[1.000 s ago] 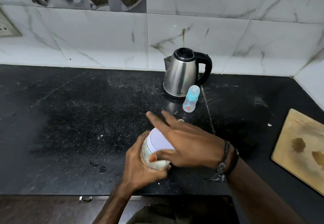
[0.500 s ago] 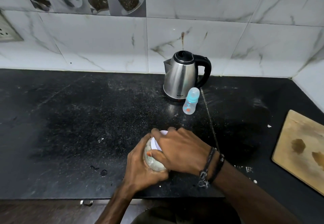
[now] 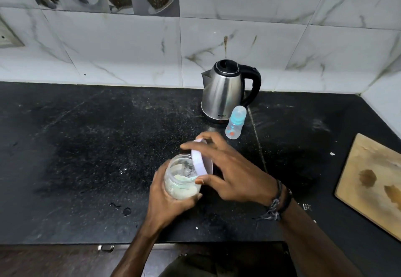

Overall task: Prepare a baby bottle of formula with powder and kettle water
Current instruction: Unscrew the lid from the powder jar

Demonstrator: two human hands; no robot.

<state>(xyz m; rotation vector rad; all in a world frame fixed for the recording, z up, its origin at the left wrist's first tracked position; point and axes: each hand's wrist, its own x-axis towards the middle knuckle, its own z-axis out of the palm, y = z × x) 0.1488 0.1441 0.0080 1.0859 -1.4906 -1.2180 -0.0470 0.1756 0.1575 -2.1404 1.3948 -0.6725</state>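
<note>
My left hand (image 3: 167, 198) grips a clear jar (image 3: 181, 178) of pale powder near the counter's front middle. The jar's mouth is uncovered and something blue-green shows inside. My right hand (image 3: 234, 172) holds the jar's white lid (image 3: 200, 161) tilted on edge, just right of the jar's mouth. A small baby bottle (image 3: 235, 122) with a blue collar and clear cap stands farther back. Right behind it sits a steel kettle (image 3: 223, 92) with a black handle, its lid down.
The black stone counter (image 3: 86, 157) is dusted with white specks and has a few wet spots near its front edge. A wooden cutting board (image 3: 373, 179) lies at the right. Marble wall tiles rise behind the kettle, and a wall corner closes in at the far right.
My right hand twisted the lid and lifted it off the jar, tilting it to the right. The jar's mouth is now uncovered. My left hand kept its grip on the jar.
</note>
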